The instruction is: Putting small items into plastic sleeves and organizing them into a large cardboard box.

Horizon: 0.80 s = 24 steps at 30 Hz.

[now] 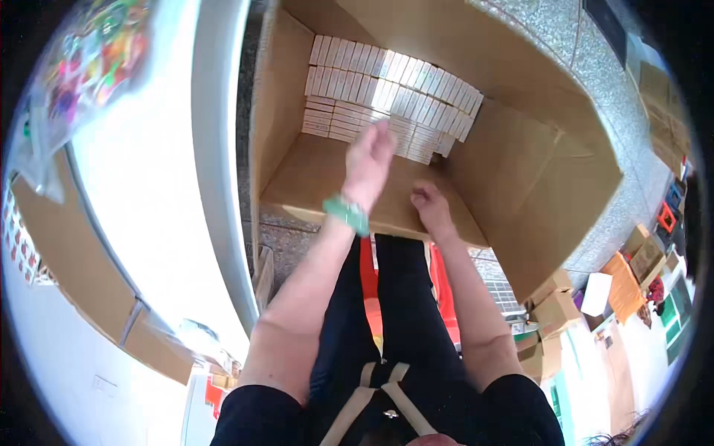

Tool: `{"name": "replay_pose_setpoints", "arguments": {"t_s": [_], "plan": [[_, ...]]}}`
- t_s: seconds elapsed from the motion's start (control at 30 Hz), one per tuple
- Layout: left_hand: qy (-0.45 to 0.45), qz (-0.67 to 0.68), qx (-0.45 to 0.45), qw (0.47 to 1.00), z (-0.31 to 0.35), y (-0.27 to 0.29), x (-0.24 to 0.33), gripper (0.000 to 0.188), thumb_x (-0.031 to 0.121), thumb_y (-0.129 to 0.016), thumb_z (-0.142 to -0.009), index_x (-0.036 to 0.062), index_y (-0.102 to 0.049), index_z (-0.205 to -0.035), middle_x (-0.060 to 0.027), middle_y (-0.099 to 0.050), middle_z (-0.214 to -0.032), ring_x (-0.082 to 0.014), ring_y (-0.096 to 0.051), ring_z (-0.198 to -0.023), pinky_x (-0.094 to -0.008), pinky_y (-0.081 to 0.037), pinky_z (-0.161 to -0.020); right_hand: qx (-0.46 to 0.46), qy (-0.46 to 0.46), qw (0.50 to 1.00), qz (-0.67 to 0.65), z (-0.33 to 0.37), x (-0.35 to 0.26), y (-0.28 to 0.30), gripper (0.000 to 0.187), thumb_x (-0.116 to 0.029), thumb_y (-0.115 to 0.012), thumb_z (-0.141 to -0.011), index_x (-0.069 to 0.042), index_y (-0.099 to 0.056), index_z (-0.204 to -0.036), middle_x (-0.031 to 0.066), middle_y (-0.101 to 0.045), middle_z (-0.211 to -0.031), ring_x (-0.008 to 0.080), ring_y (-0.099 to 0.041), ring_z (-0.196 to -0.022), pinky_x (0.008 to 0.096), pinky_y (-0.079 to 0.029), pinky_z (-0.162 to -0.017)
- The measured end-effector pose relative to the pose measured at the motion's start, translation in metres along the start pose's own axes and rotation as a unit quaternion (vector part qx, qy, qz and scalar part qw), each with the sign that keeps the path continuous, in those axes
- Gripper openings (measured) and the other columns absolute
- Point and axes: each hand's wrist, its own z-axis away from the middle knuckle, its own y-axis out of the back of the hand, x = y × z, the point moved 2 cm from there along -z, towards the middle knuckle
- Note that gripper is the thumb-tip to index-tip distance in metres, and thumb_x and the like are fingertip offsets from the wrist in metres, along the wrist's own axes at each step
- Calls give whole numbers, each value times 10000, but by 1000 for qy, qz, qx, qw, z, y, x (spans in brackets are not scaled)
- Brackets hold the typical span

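A big open cardboard box (520,175) sits in front of me. Rows of small white boxes (394,93) are packed against its far side, some standing on edge and others stacked flat. My left hand (368,163), with a green bangle (346,215) at the wrist, reaches over the near part of the box. Its fingers stretch toward the small white boxes, slightly blurred, and nothing shows in them. Lower and to the right, my right hand (433,209) hovers near the box's front edge. Its fingers are curled in, with nothing visible between them.
A long white tabletop (141,156) runs along my left, with a clear bag of colourful small items (97,63) on it. Cardboard boxes (554,305) and an orange cloth-like thing (623,286) stand to the right. Speckled floor (606,223) surrounds the box.
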Motion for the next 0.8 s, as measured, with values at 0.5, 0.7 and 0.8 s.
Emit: {"name": "replay_pose_setpoints", "arguments": {"t_s": [0.5,0.7,0.8], "plan": [[2,-495,-95,863,261,119,-115,368,206,-665,-777,57,-570,-1100,-161,-556,-1124,-333,-547,-989,-414,-440,-841,-147,14,871,469,-136,9,-1,394,-244,-560,-828,-69,-556,-1181,213,-579,-1149,359,-540,-1084,394,-432,-925],[182,-386,-71,902,255,123,-156,513,289,-645,-827,26,-496,-1242,-209,-485,-1295,-379,-452,-1195,-420,-364,-1004,-161,51,839,517,-227,37,-35,405,-178,-534,-797,-69,-551,-1187,205,-579,-1164,368,-543,-1090,400,-437,-929],[147,-434,-92,884,251,115,-152,513,297,-652,-823,22,-504,-1230,-216,-489,-1284,-384,-465,-1175,-428,-369,-997,-91,106,843,520,-256,27,-19,400,-154,-514,-789,-63,-552,-1176,207,-575,-1170,356,-540,-1103,403,-433,-940]]}}
